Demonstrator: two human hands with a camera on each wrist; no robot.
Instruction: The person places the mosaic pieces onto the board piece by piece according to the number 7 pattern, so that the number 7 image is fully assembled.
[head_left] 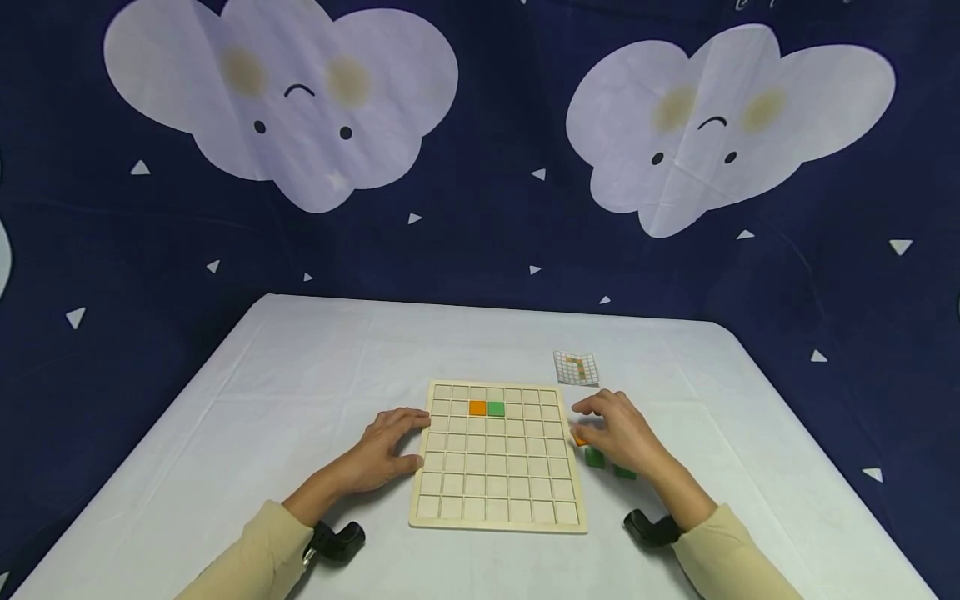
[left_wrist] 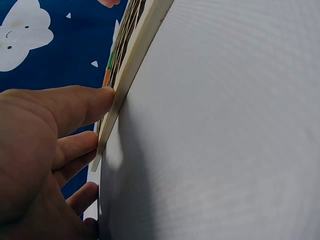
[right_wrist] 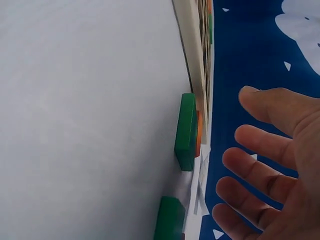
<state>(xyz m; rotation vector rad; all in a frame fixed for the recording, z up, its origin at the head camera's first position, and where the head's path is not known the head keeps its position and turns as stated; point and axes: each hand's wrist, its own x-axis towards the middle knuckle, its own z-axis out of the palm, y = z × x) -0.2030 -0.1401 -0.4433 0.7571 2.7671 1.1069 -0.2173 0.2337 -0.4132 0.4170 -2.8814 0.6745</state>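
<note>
A pale wooden grid board (head_left: 495,527) lies flat on the table, with an orange tile (head_left: 477,407) and a green tile (head_left: 496,409) side by side in its second row from the far edge. My left hand (head_left: 382,450) rests at the board's left edge, thumb and fingertips against the rim. Over the table just right of the board, my right hand (head_left: 618,429) hovers with fingers spread and nothing between them. Below it are a loose orange tile (head_left: 581,440), partly hidden by the hand, and two green tiles, one nearer the board (right_wrist: 186,132) and another (right_wrist: 169,218) farther right.
A small paper card (head_left: 577,368) printed with a coloured grid pattern lies beyond the board's far right corner. White cloth covers the table (head_left: 360,350). Behind it hangs a dark blue backdrop (head_left: 480,250) with clouds. Black wrist devices (head_left: 339,543) sit at both sleeves.
</note>
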